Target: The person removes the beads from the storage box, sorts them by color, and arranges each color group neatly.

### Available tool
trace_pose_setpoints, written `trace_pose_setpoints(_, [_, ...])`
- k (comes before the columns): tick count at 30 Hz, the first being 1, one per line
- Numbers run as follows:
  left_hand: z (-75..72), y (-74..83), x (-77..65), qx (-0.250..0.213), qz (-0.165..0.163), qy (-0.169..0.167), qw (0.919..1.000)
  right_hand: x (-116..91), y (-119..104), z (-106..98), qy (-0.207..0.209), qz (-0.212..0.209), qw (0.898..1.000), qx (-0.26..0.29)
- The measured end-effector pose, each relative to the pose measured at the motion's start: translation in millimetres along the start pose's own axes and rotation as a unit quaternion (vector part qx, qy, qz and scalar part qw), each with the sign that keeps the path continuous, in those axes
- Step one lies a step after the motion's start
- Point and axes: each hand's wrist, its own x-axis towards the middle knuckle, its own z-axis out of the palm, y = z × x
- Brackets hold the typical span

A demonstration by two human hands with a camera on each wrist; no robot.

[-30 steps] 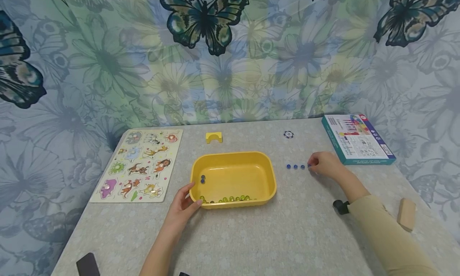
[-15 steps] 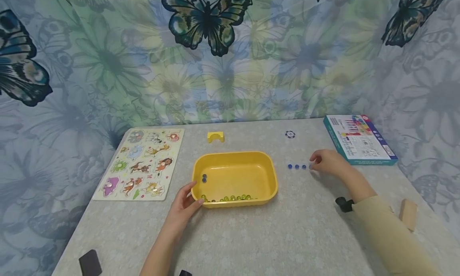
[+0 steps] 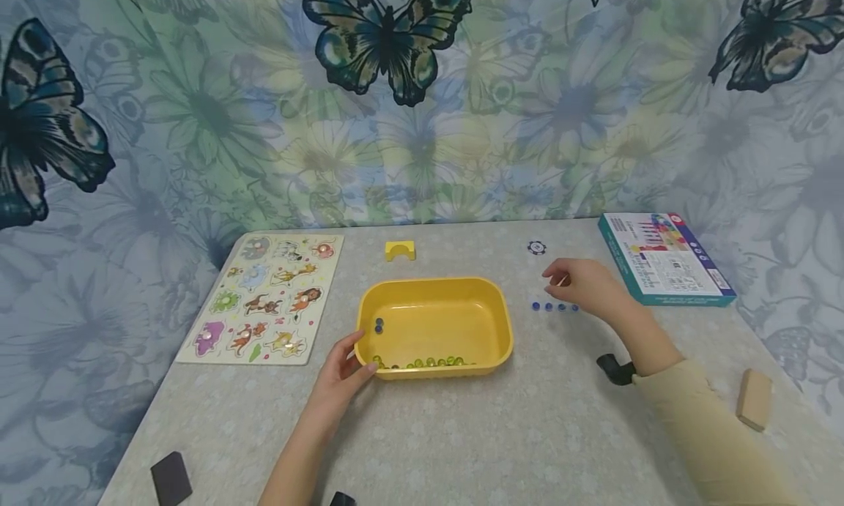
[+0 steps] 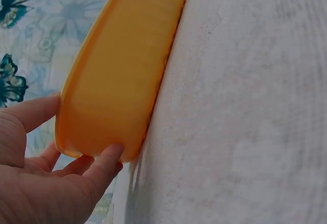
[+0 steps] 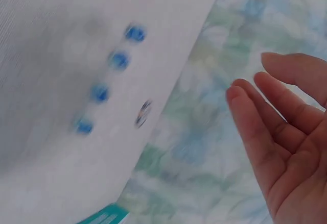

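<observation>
A yellow plastic tray (image 3: 442,319) lies on the table in front of me. My left hand (image 3: 338,381) grips its near left corner; in the left wrist view thumb and fingers bracket the tray's end wall (image 4: 107,91). Inside, yellow-green marbles (image 3: 431,362) line the near side, and two dark blue marbles (image 3: 379,325) lie near the left wall. Right of the tray, several blue marbles (image 3: 549,307) form a short row. My right hand (image 3: 587,286) hovers just above and behind this row, fingers loosely bent and apart from the thumb, holding nothing in the right wrist view.
An animal puzzle board (image 3: 264,301) lies left, a yellow arch block (image 3: 399,250) behind the tray. A patterned round chip (image 3: 537,247) and a teal-edged box (image 3: 666,261) are at the back right. A wooden block (image 3: 754,400) sits right, a dark slab (image 3: 171,480) front left.
My right hand has let go of the rightmost blue marble in the row, then lifted and moved left. The left hand keeps its grip on the tray. The head view has shifted slightly.
</observation>
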Motion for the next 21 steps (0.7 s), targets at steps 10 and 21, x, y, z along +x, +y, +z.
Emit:
trace_pose_setpoints(10, [-0.7,0.0,0.2,-0.002,0.000,0.001,1.0000,4.6,-65.6,31.3,-0.025,-0.118,0.993,0.017])
trace_pose_setpoints(21, [-0.8,0.7,-0.5,-0.002,-0.005,0.000,1.0000,12.4,-98.4,86.7,-0.143,-0.158,0.977,-0.023])
